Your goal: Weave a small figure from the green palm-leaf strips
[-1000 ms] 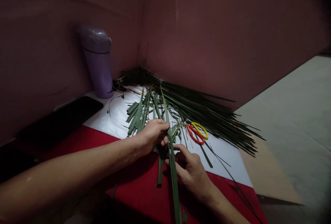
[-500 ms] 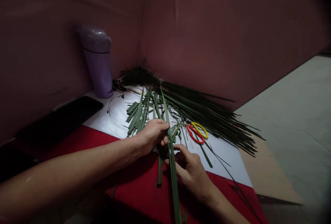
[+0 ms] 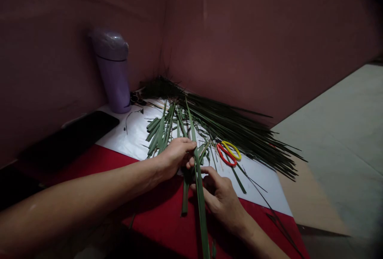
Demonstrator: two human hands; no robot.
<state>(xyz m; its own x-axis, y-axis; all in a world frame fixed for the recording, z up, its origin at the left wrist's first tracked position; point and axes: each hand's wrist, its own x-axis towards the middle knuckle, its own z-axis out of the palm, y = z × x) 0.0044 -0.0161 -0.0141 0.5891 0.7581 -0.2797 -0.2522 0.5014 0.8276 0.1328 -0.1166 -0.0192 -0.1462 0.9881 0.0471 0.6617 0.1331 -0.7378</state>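
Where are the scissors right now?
In the head view, right of centre: the scissors lie on the white sheet, beside the long leaf bundle and just beyond the right hand.

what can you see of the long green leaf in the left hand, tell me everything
The long green leaf is a narrow, flat strip, narrowing towards its far end. It stretches away from the wearer above the red surface and the white area; the picture's lower edge cuts it off. The left hand pinches it, thumb on top. The right hand is at it nearer the wearer, its grip unclear.
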